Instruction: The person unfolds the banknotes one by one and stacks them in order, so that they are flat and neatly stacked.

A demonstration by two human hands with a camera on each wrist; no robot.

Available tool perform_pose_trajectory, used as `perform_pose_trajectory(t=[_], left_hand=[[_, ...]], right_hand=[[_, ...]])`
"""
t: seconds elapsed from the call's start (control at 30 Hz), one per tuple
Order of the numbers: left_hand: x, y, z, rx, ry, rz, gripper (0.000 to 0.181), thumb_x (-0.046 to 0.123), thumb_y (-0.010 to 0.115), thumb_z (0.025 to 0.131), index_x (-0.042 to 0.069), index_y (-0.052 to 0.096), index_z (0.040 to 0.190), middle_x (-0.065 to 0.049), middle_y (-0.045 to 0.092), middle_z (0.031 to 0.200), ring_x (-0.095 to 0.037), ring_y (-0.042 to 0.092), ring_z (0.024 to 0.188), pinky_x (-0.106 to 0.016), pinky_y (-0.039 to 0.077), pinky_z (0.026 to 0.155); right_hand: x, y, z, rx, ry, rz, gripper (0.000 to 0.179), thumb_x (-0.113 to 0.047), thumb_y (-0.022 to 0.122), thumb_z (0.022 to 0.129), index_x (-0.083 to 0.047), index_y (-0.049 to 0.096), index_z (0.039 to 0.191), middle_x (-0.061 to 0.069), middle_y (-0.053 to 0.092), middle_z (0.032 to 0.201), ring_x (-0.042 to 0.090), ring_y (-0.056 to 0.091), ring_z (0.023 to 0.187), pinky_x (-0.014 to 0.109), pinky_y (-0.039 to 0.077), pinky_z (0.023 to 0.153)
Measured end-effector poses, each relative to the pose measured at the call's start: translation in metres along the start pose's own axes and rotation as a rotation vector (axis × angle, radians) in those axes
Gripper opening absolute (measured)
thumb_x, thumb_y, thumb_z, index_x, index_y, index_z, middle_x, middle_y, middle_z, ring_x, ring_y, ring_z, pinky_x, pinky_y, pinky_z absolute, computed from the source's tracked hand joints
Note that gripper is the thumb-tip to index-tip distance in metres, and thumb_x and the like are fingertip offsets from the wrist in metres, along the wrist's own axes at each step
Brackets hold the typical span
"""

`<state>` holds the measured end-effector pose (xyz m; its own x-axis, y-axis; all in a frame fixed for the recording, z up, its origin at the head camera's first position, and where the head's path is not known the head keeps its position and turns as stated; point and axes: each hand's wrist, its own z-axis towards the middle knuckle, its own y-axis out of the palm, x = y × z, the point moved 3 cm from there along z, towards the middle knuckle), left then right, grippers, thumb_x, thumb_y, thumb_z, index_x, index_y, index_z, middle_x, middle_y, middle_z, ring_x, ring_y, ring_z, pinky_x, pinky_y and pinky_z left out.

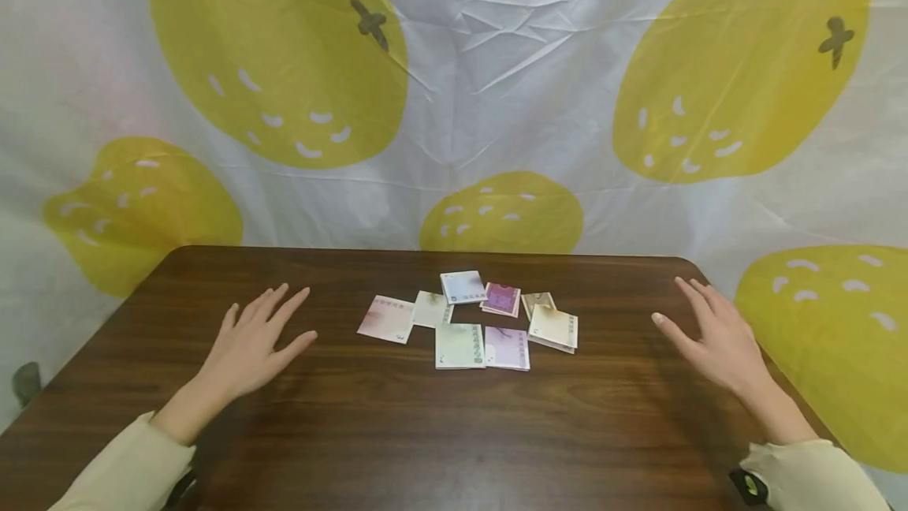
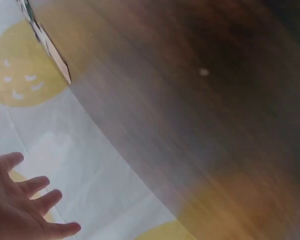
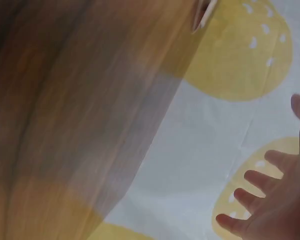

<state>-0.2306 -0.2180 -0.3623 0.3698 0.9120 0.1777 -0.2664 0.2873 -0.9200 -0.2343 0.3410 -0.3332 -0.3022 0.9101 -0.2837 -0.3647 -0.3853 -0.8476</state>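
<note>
Several small, squarish folded banknotes lie in a loose cluster mid-table in the head view. Along the back are a pale grey-green note (image 1: 432,309), a bluish note (image 1: 463,287), a magenta note (image 1: 501,299) and a tan note (image 1: 537,303). A pinkish note (image 1: 386,318) lies at the left; a green note (image 1: 459,345), a lilac note (image 1: 507,348) and a cream note (image 1: 554,326) are nearer the front. Left of the cluster, my left hand (image 1: 251,345) has its fingers spread and holds nothing. My right hand (image 1: 716,341), also spread and without an object, is over the right side.
The dark wooden table (image 1: 340,432) has rounded far corners. Behind it hangs a white cloth (image 1: 454,124) printed with big yellow fruit. A small dark object (image 1: 27,383) shows beyond the table's left edge. In both wrist views the notes appear only partly, near the top.
</note>
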Motion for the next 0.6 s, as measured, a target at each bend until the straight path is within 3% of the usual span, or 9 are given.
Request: perform_pose_trajectory(t=[0.13,0.27,0.6], left_hand=[[0.004,-0.002,0.006,0.038,0.028,-0.032,0.062,0.044,0.053,0.084,0.013,0.035,0.134,-0.019,0.042,0.125,-0.039,0.038,0.11,-0.058,0.026,0.085],[0.009,-0.003,0.012,0.03,0.041,-0.067,0.059,0.041,0.055,0.084,0.008,0.04,0.13,-0.019,0.049,0.114,-0.036,0.046,0.1,-0.052,0.037,0.076],[0.01,0.001,0.028,-0.028,0.018,-0.134,0.053,0.033,0.06,0.082,0.004,0.046,0.124,-0.012,0.054,0.096,-0.028,0.052,0.086,-0.042,0.044,0.064]], right_hand=[[-0.011,0.002,0.01,0.049,-0.01,0.138,0.058,-0.028,0.056,0.086,-0.002,0.034,0.133,0.028,0.036,0.126,0.048,0.03,0.112,0.061,0.022,0.081],[-0.023,0.007,0.02,0.077,-0.009,0.222,0.052,-0.024,0.057,0.085,0.002,0.041,0.127,0.026,0.044,0.117,0.042,0.038,0.106,0.055,0.029,0.08],[-0.055,0.032,0.044,0.042,0.032,0.331,0.042,-0.027,0.056,0.086,0.0,0.049,0.118,0.017,0.055,0.099,0.028,0.053,0.086,0.043,0.041,0.071]])
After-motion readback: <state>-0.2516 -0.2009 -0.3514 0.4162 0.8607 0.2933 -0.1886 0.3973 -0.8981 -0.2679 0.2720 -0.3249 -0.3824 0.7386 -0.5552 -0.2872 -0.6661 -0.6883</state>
